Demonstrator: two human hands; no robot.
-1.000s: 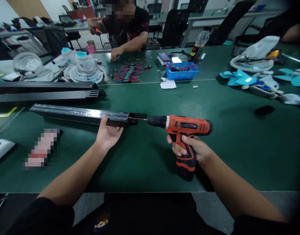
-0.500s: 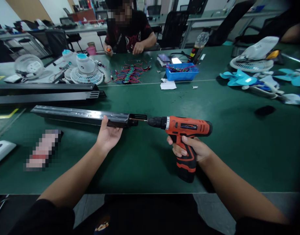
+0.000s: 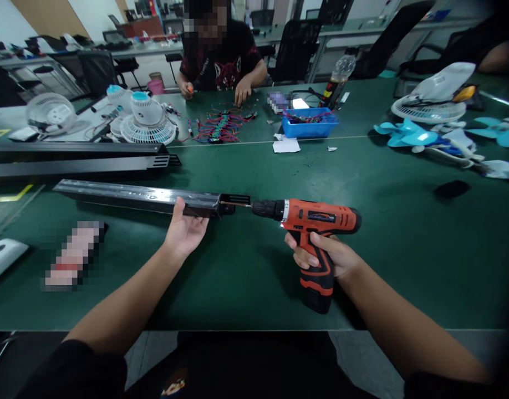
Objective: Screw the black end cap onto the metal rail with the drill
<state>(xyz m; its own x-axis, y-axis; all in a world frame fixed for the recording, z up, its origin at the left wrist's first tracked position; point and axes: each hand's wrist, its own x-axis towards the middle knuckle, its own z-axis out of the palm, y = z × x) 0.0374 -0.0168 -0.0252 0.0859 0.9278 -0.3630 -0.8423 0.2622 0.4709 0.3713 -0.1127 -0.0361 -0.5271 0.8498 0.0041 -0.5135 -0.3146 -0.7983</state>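
Observation:
A long black metal profile (image 3: 125,194) lies across the table, its right end slightly raised in my left hand (image 3: 186,233). The thumb rests on the near side and top, while the other fingers go out of sight underneath. My right hand (image 3: 321,252) grips the handle of an orange and black cordless drill (image 3: 321,216), index finger at the trigger. A small light shows below the drill's chuck. From the chuck a long thin bit (image 3: 238,204) points left into the slotted end of the profile; where its tip sits is hidden.
More black profiles (image 3: 71,166) lie behind on the left. A pixelated flat object (image 3: 74,257) is at near left. Fan parts (image 3: 148,122), wired boards (image 3: 221,126) and a blue bin (image 3: 308,124) stand farther back. Cyan fan blades (image 3: 408,133) lie right. A person (image 3: 225,61) sits opposite.
The light on the drill has come on. My hands, the drill and the profile keep almost the same place. The person opposite has shifted their hands slightly.

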